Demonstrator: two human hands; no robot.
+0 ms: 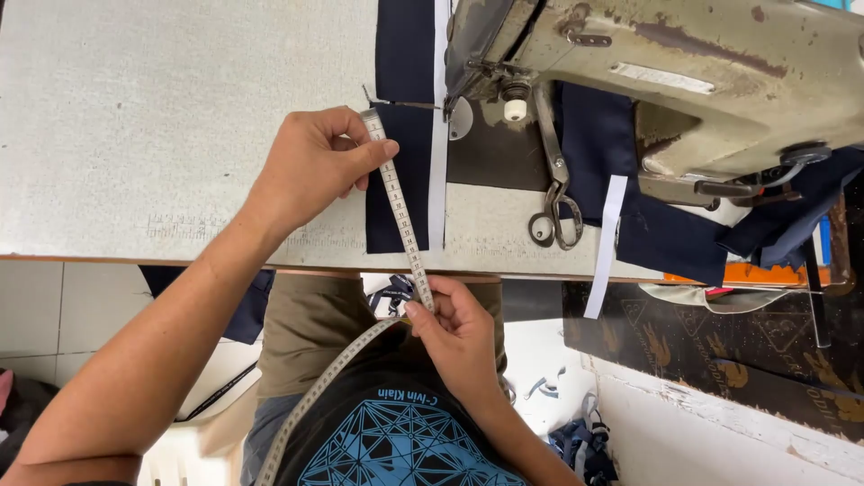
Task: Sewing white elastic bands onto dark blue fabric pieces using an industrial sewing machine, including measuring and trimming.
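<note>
The left hand (310,166) pins the far end of the measuring tape (400,209) on the navy fabric strip (403,135) lying on the worktop (135,117), the right hand (450,324) pinches its near end, and slack could skew the reading.

One camera on the person's head looks steeply down, close over the worktop (135,117) edge, lap and floor below.
</note>
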